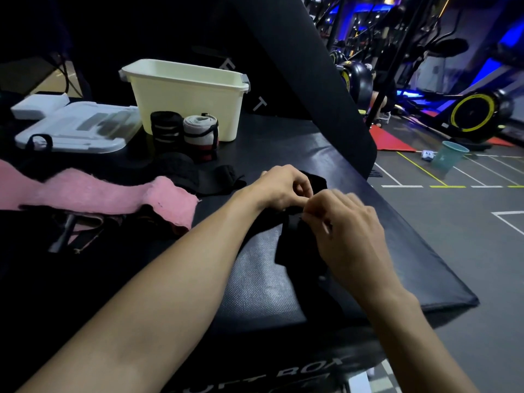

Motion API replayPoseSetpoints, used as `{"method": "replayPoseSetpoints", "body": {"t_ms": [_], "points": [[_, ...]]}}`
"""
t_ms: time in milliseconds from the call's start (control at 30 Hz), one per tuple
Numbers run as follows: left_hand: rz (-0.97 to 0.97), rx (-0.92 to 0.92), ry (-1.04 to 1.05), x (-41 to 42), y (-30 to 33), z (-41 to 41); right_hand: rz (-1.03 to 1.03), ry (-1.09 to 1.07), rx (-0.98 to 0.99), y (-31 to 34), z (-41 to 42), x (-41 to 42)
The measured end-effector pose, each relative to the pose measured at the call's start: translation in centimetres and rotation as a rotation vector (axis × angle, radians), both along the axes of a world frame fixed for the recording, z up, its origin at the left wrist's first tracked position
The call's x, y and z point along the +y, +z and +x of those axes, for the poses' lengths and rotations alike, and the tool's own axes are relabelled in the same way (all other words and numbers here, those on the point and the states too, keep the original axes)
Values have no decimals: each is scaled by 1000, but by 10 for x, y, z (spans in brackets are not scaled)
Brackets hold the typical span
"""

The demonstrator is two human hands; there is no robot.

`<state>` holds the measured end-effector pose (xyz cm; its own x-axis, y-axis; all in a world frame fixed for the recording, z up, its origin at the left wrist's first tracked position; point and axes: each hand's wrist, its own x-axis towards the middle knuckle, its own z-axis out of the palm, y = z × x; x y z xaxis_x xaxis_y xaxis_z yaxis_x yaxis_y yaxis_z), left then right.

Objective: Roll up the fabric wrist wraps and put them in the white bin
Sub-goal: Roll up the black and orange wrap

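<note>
Item: black wrist wrap, unrolled, lying on the black padded desk near its 3 o'clock edge, between both hands. It is held low against the surface, probably so the roll starts tight.

Left hand: fingers curled, grip pinching the far end of the wrap, at 12 o'clock from the strip.

Right hand: fingers curled, grip pinching the same end just beside the left; the fingertips are blurred, so the exact contact is unclear.

At 10 o'clock from the hands: more black wraps, loose and flat, then a pink wrap spread out towards 9 o'clock. All seem to be awaiting rolling.

At 11 o'clock: two finished rolls standing upright, one black, one grey and red, touching each other and set against the front wall of the white bin, outside it.

White bin: open-topped, at the far side of the desk. Its interior is not visible from this angle; contents cannot be told.

At 9 o'clock of the bin: a clear lid lying flat, likely the bin's own.
</note>
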<state>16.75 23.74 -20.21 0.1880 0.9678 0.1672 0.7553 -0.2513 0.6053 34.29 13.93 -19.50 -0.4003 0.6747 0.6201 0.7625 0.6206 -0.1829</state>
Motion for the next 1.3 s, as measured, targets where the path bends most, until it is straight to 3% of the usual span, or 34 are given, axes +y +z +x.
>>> {"method": "replayPoseSetpoints", "body": {"t_ms": [167,467,700,867,1033,1300], "points": [[-18,-62,-48,-1,4,-14,64,17,-37,-2,4,-4],[-59,-169,-62,9,-3,-22,-187,24,-224,4,19,-15],[-67,-274,-123,10,-5,-25,-186,-6,-245,7,12,-5],[-122,-238,-228,5,2,-20,-233,38,-280,24,11,-16],[-87,-195,-212,8,0,-20,-362,-31,-283,26,8,-10],[-83,-286,-189,11,-7,-22,-371,-222,-232,9,-5,9]]}}
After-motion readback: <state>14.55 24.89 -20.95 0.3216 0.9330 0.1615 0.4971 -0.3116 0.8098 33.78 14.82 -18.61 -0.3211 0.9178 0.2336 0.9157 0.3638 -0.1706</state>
